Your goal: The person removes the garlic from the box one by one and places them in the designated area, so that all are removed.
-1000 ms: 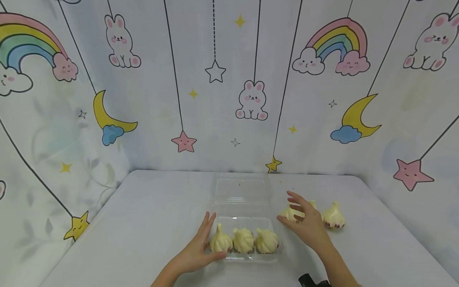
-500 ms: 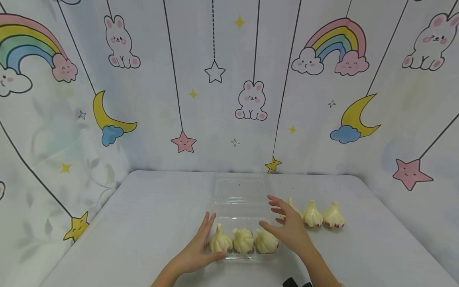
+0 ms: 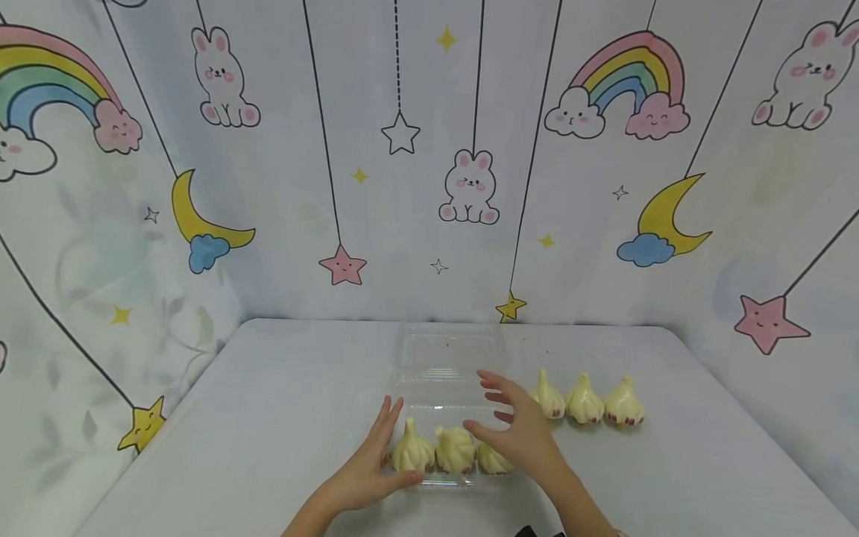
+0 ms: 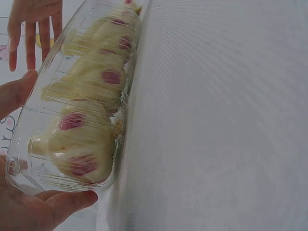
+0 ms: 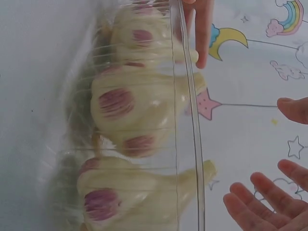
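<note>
A clear plastic clamshell tray (image 3: 448, 418) is set at the near middle of the white table (image 3: 268, 418), its lid (image 3: 451, 350) folded back flat at 12 o'clock. 3 garlic bulbs (image 3: 456, 450) are seen in its front row. The tray's 9 o'clock edge is steadied by the left hand (image 3: 372, 466), fingers straight against the wall and thumb along the near rim. The right hand (image 3: 520, 436) is held over the 3 o'clock end of the row, fingers spread and nothing gripped. 3 more loose garlic bulbs (image 3: 585, 401) are lined up on the table at 3 o'clock. The filling step is judged half done; next, a loose bulb would need to be grasped.
</note>
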